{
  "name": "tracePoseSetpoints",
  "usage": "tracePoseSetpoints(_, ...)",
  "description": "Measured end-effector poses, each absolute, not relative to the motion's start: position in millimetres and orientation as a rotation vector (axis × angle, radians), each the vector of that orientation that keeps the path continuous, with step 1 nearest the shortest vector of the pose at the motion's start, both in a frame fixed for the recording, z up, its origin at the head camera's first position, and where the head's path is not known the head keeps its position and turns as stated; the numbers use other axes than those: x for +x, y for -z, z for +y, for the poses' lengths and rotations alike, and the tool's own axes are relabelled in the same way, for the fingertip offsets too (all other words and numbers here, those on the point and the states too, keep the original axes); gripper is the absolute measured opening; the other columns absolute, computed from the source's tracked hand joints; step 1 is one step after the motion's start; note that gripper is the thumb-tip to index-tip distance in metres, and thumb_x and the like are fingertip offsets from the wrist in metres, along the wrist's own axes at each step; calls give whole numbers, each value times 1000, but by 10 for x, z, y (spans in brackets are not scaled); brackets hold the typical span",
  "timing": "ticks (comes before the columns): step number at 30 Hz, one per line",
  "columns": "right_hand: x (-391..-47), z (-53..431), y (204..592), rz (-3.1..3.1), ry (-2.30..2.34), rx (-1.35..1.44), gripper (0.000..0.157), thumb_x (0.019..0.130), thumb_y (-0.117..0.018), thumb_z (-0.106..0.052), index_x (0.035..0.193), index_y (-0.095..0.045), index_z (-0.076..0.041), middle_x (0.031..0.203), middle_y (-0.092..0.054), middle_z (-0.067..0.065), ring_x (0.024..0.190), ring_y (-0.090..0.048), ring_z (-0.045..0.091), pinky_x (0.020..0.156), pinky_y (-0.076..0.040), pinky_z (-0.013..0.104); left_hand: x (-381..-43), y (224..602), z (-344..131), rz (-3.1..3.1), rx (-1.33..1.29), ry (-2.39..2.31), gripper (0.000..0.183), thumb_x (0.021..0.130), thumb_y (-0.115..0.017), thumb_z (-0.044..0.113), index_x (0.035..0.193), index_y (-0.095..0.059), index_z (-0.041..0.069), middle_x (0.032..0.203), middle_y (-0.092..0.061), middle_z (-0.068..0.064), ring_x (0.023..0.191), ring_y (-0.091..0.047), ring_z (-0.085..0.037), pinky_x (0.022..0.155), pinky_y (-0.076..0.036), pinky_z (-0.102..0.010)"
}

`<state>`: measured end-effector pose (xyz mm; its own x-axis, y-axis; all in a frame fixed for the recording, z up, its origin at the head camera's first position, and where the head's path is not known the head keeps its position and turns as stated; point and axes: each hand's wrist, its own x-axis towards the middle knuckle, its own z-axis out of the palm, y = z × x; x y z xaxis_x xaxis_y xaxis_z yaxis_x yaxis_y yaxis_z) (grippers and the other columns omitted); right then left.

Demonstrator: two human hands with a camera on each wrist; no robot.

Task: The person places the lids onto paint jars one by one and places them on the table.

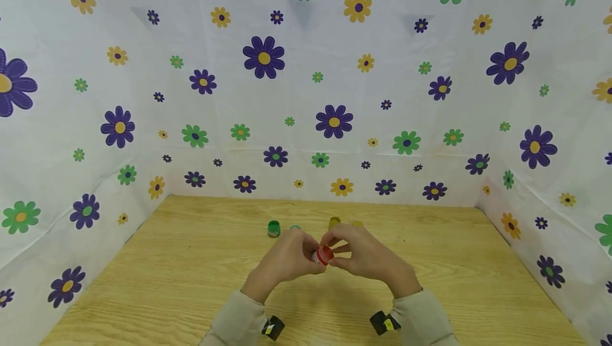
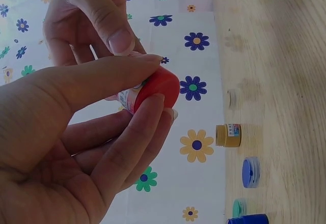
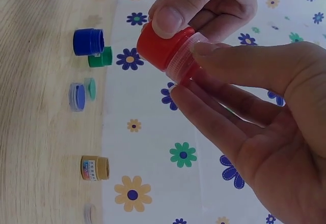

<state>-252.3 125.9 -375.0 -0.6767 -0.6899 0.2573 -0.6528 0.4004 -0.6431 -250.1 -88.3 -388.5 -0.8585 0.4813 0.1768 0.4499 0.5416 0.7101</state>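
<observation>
Currently we hold the red jar point(image 1: 322, 256) just below the centre of the head view, off the table point(image 1: 191, 266). Our left hand point(image 1: 289, 254) grips its body, while our right hand point(image 1: 367, 254) pinches the clear cap point(image 3: 182, 60) between thumb and fingers. At upper left in the right wrist view, we see the blue jar point(image 3: 86, 42) partly covering the green jar point(image 3: 105, 57); the yellow jar point(image 3: 94, 168) stands at lower left.

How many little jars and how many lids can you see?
Jars: 4 (red round plastic jar, blue round plastic jar, green round plastic jar, yellow-brown round plastic jar)
Lids: 4 (clear round plastic lid on the red jar, blue round lid, green round lid, yellow round lid)
Total: 8
</observation>
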Motion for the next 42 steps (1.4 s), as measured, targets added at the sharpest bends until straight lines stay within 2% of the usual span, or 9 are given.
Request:
tracePoseSetpoints(8, -2526, 1258, 3754, 2587, 1159, -1229, 20, 91, -75, 1, 110, -71, -5, 107, -71, 6, 103, -72, 22, 88, -61, 28, -2486, 3872, -866, 2739, 826, -1211, 18, 79, -88, 10, 93, -80, 3, 85, -79, -6, 72, -69, -8, 65, -58, -22)
tracePoseSetpoints(17, -2538, 1251, 3763, 2633, 1095, -1168, 8, 96, -73, -14, 103, -73, -10, 97, -75, 0, 87, -70, 7, 79, -59, 23, -2469, 3866, -849, 2721, 796, -1207, 17, 78, -88, 10, 92, -80, 4, 85, -78, -4, 72, -68, -8, 66, -58, -23)
tracePoseSetpoints(23, -2536, 1267, 3756, 2656, 1081, -1139, 15, 98, -72, -20, 107, -73, -9, 99, -75, 2, 88, -70, 10, 76, -59, 22, -2472, 3870, -851, 2710, 802, -1224, 15, 79, -87, 9, 91, -80, 5, 83, -78, -3, 71, -68, -8, 65, -57, -23)
tracePoseSetpoints(27, -2519, 1288, 3738, 2672, 1087, -1143, 21, 96, -74, -15, 114, -70, -5, 109, -73, 7, 98, -72, 22, 80, -62, 26, -2475, 3868, -858, 2718, 807, -1220, 15, 79, -87, 10, 91, -80, 6, 83, -78, -3, 71, -68, -8, 65, -57, -23)
tracePoseSetpoints(30, -2510, 1299, 3731, 2656, 1106, -1166, 22, 92, -76, -8, 114, -70, -5, 111, -72, 9, 104, -71, 28, 86, -63, 34, -2476, 3867, -860, 2723, 808, -1214, 16, 79, -87, 10, 92, -80, 5, 84, -78, -3, 71, -68, -8, 66, -57, -23)
tracePoseSetpoints(32, -2511, 1298, 3730, 2640, 1115, -1186, 22, 91, -77, -5, 112, -70, -6, 111, -71, 8, 106, -71, 27, 89, -62, 37, -2477, 3864, -860, 2720, 802, -1213, 16, 79, -88, 10, 92, -79, 5, 85, -78, -4, 72, -68, -8, 66, -57, -24)
tracePoseSetpoints(39, -2538, 1287, 3760, 2579, 1160, -1226, 23, 89, -77, 1, 109, -71, -9, 108, -70, 4, 107, -69, 21, 91, -61, 32, -2471, 3853, -852, 2715, 801, -1219, 19, 79, -88, 11, 94, -79, 2, 86, -78, -5, 72, -68, -8, 66, -57, -23)
tracePoseSetpoints(42, -2544, 1294, 3761, 2553, 1185, -1247, 23, 89, -76, 3, 107, -71, -9, 107, -70, 5, 106, -68, 21, 92, -61, 35, -2473, 3855, -847, 2716, 801, -1217, 19, 80, -88, 11, 94, -79, 3, 86, -78, -5, 71, -67, -7, 66, -57, -23)
